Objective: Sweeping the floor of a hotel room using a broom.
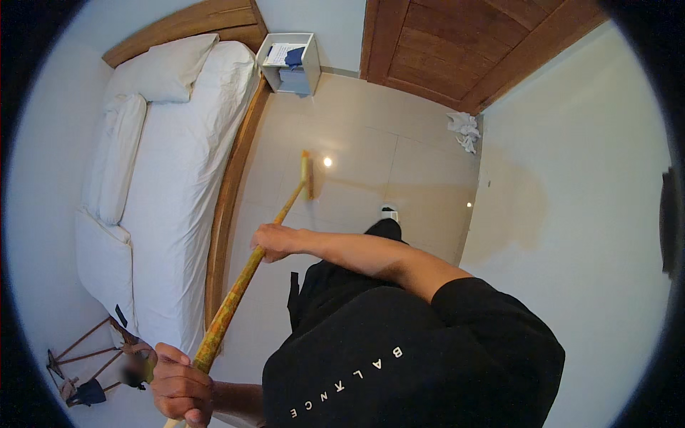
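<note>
While R hand gripped the pole partway along, fingers closed, L hand was wrapped round it nearer the upper end, approx. 7 o'clock from R. Pole's long axis ran 7 to 1 o'clock, slanting down to a yellow head at the tiled floor, approx. 1 o'clock from R hand, clearly the nearer one. Head's own long axis lay roughly 12–6; broom or mop, couldn't tell (blurred). Bed stood at 9 o'clock from it, white shoe abt. 4, crumpled cloth 2–3, well apart.
</note>
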Motion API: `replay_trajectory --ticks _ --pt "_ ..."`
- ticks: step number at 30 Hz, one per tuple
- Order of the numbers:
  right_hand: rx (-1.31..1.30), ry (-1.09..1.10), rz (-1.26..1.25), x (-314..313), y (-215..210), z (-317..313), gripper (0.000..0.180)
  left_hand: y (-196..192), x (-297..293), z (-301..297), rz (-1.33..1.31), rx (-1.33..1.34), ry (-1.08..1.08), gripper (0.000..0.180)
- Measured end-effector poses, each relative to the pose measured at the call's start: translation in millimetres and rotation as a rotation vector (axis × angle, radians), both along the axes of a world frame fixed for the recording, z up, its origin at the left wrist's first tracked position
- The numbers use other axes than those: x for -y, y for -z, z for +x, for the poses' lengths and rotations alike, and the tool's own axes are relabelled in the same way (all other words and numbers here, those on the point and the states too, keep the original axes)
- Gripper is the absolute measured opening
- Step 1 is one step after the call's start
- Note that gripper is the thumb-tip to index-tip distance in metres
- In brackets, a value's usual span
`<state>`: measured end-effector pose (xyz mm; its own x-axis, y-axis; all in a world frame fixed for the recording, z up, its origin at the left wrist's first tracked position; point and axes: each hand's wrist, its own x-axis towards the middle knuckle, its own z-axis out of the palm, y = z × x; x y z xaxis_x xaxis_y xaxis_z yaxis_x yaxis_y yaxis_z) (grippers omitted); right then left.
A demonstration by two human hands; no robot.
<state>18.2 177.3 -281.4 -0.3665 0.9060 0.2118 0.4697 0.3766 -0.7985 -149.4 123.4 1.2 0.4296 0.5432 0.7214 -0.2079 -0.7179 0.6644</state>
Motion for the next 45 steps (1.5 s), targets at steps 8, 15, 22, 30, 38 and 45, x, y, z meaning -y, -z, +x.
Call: replay_trajectory --ticks 8,15,22,30,38,45 --pt "0.274 0.025 -0.198 86 42 179 0.013 50 14 128 -0.4 -0.083 0.099 0.032" --pt "0.423 0.154 -0.488 162 44 334 0.015 123 71 237 -0.67 0.061 0.074 0.026" --pt "0.2 0.066 -0.163 104 -3 273 0.013 31 53 209 -0.233 0.06 0.086 0.025" --pt "0.058 0.013 -0.114 105 -11 274 0.012 1 44 259 -0.039 0.013 0.088 0.036" --pt "0.298 0.319 -0.528 167 42 386 0.014 108 9 319 -0.667 -0.005 0.328 0.028" --pt "0.252 0.215 -0.424 33 0 338 0.013 56 -102 275 -0.473 0.158 0.221 0.028"
